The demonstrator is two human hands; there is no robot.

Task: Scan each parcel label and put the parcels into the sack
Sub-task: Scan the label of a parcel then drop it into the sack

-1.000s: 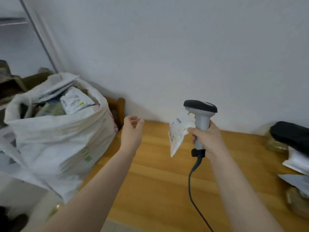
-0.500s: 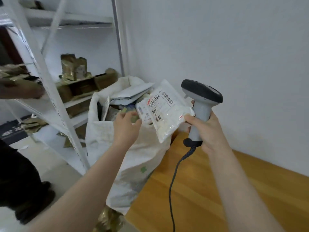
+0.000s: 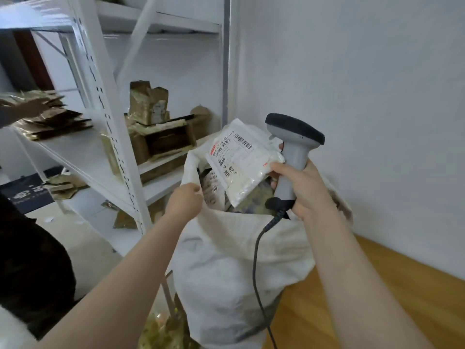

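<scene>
A large white woven sack [image 3: 234,268] stands below me, its mouth open and several parcels inside. My left hand [image 3: 185,202] grips the sack's near left rim. My right hand [image 3: 299,190] grips the handle of a grey barcode scanner [image 3: 294,139] with a black head, and its thumb pinches a white plastic parcel [image 3: 241,162] against the handle. The parcel hangs tilted over the sack's mouth, its barcode label facing up. The scanner's black cable [image 3: 256,260] drops down across the sack's front.
A white metal shelf rack [image 3: 110,117] stands left of the sack with brown cartons [image 3: 161,137] and gold bags on it. Another person's hand [image 3: 32,107] reaches onto the left shelf. A wooden table [image 3: 377,298] lies at lower right below a white wall.
The view swung left from the table to the sack. My left hand went from open in the air to gripping the sack's rim. The parcel and scanner moved over the sack's mouth.
</scene>
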